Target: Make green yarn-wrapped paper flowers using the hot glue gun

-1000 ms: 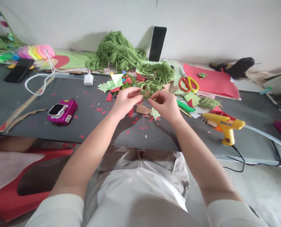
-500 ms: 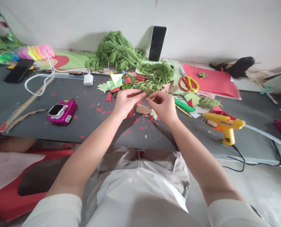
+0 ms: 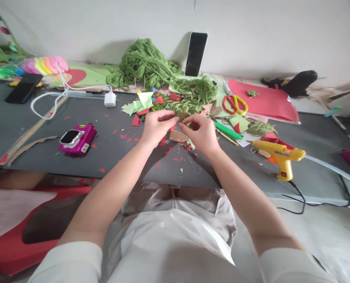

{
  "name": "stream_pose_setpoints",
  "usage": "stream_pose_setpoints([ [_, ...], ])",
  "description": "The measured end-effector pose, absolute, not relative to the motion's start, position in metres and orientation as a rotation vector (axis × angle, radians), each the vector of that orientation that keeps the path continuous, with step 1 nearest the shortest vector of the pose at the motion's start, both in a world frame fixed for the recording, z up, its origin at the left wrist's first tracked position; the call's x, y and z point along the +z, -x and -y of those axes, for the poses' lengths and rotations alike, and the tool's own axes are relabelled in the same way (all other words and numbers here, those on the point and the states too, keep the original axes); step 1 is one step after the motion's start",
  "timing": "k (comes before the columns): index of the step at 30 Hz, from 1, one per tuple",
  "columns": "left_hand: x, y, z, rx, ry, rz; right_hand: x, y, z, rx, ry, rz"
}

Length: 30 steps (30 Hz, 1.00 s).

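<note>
Close together, both hands work above the grey table [image 3: 127, 157], over its middle, a good way in from the front edge. The left hand [image 3: 158, 127] pinches a small green and brown bit [image 3: 181, 116] with its thumb and pointing finger. It looks like yarn on card, but the fingers hide much of it. The right hand [image 3: 202, 131] has its thumb and finger bent in to touch the near side of that bit. I cannot tell if it grips any.

Just behind the bit lies loose green yarn [image 3: 189, 104], so the far side is crowded. A big yarn heap [image 3: 147, 63] sits up by the wall, and a black phone [image 3: 196, 55] leans there too. On the near side, a brown card piece [image 3: 178, 136] lies just under the fingers, with tiny red scraps [image 3: 123, 136] around. Past the left arm, more scraps dot the table as far as a purple box [image 3: 77, 139] with a small screen on top.

To the right, scissors [image 3: 235, 105] with red and yellow handles touch a red sheet [image 3: 263, 100], which seems to be in clear plastic. A yellow glue gun [image 3: 277, 155] lies near the front edge. A long clear stick [image 3: 334, 167] goes into its back, and its black cord [image 3: 301, 198] hangs over the edge. Far left, clear plastic [image 3: 0, 72] seems to hold green and blue things.
</note>
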State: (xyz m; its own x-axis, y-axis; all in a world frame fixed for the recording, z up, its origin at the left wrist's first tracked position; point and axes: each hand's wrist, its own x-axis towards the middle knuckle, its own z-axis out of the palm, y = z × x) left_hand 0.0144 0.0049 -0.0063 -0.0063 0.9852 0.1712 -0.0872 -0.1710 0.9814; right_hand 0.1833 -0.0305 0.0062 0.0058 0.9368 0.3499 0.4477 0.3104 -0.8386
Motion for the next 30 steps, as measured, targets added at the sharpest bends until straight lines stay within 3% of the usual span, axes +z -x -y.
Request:
stream_pose_setpoints([
  [30,-0.003,-0.008,-0.003,1.273,-1.385,-1.037,0.017,-0.197,0.029,0.702,1.294,1.563],
])
